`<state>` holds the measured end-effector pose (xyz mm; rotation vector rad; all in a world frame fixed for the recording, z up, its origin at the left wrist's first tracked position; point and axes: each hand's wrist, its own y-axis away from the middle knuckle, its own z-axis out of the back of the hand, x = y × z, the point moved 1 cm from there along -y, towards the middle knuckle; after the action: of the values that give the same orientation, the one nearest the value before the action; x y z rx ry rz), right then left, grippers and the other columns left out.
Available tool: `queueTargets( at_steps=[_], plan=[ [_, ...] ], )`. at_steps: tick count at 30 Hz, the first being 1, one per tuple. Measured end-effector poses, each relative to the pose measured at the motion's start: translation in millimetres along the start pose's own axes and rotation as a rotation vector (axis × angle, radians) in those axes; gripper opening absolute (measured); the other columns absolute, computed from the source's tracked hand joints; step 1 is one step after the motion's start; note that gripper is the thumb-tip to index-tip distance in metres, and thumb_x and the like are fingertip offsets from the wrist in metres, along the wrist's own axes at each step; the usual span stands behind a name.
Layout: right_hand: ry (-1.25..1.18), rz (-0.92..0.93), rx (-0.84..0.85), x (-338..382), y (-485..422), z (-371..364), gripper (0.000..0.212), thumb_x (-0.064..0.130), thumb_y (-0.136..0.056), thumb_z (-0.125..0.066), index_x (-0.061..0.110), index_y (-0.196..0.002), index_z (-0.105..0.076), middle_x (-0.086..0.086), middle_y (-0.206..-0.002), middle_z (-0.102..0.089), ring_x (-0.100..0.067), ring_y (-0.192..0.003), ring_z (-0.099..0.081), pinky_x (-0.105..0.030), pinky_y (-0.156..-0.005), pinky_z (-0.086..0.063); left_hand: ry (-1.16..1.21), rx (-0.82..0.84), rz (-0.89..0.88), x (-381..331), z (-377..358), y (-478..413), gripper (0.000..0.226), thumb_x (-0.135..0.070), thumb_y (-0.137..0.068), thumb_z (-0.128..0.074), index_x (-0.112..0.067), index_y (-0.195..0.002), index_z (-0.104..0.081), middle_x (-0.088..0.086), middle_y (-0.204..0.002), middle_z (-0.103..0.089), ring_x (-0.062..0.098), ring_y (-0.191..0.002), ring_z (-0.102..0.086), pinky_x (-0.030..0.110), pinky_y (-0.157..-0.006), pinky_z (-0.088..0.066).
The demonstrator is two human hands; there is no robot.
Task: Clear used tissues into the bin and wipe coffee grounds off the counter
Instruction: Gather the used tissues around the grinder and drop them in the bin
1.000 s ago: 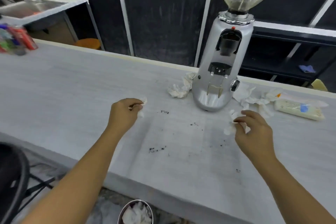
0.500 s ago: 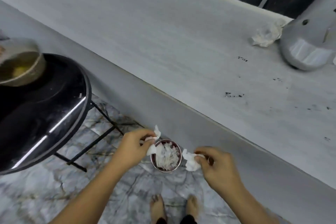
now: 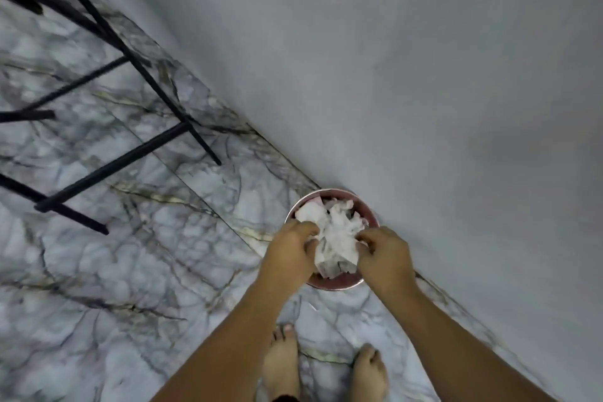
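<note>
A small round bin (image 3: 366, 206) stands on the floor against the counter's grey front, filled with crumpled white tissues (image 3: 336, 233). Both my hands are over its mouth. My left hand (image 3: 288, 250) covers the bin's left edge, its fingers curled onto a tissue at the pile's left side. At the right edge my right hand (image 3: 385, 254) has its fingers pinched on a tissue. The two hands nearly meet over the pile. The counter top and the coffee grounds are out of view.
The counter's grey front wall (image 3: 424, 75) fills the upper right. Black stool legs (image 3: 137, 62) cross the marble floor (image 3: 130, 271) at the left. My bare feet (image 3: 282, 365) stand just below the bin.
The view has tipped straight down at the floor. Both hands moved from beside the bin to over its mouth, carrying their tissues onto the pile.
</note>
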<state>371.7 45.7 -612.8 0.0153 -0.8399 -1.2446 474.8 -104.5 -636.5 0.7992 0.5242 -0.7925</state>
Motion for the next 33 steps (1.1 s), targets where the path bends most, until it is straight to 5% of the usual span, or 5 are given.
queueTargets(
  at_steps=[4, 9, 20, 26, 33],
  plan=[
    [0.017, -0.056, 0.104, -32, -16, -39, 0.035, 0.010, -0.083, -0.066, 0.014, -0.117, -0.071, -0.005, -0.117, -0.069, -0.023, -0.097, -0.067, -0.035, -0.092, -0.053, -0.052, 0.018, 0.029, 32, -41, -19, 0.033, -0.021, -0.091, -0.064, -0.018, -0.123, -0.067, 0.007, -0.121, -0.066, 0.025, -0.106, -0.064, 0.034, -0.087, -0.054],
    [0.057, -0.054, 0.125, -16, 2, -10, 0.033, 0.010, -0.081, -0.064, 0.015, -0.111, -0.073, -0.001, -0.111, -0.071, -0.019, -0.097, -0.065, -0.022, -0.081, -0.044, -0.061, 0.012, 0.063, 10, -18, -9, 0.034, -0.025, -0.092, -0.061, -0.018, -0.124, -0.067, 0.003, -0.120, -0.068, 0.024, -0.106, -0.065, 0.035, -0.089, -0.054],
    [0.085, 0.061, 0.246, 155, 154, 228, 0.027, 0.015, -0.081, -0.059, 0.023, -0.099, -0.077, -0.001, -0.099, -0.075, -0.020, -0.091, -0.068, -0.034, -0.082, -0.055, -0.006, 0.131, 0.002, -202, 183, 140, 0.025, -0.021, -0.092, -0.058, -0.020, -0.112, -0.072, 0.001, -0.114, -0.071, 0.020, -0.104, -0.066, 0.033, -0.093, -0.053],
    [-0.144, 0.208, 0.028, 226, 284, 391, 0.022, 0.016, -0.089, -0.062, 0.024, -0.105, -0.074, 0.006, -0.103, -0.075, -0.006, -0.092, -0.066, -0.021, -0.086, -0.052, 0.156, 0.113, -0.203, -359, 275, 234, 0.020, -0.025, -0.094, -0.061, -0.043, -0.092, -0.070, -0.013, -0.099, -0.075, 0.005, -0.096, -0.068, 0.029, -0.090, -0.054],
    [-0.281, 0.224, -0.306, 198, 354, 572, 0.022, 0.019, -0.094, -0.060, 0.028, -0.110, -0.072, 0.016, -0.104, -0.071, 0.001, -0.097, -0.064, -0.012, -0.079, -0.050, 0.193, 0.229, -0.600, -564, 282, 260, 0.021, -0.021, -0.098, -0.059, -0.038, -0.101, -0.072, -0.024, -0.106, -0.072, 0.002, -0.099, -0.068, 0.016, -0.083, -0.052]
  ],
)
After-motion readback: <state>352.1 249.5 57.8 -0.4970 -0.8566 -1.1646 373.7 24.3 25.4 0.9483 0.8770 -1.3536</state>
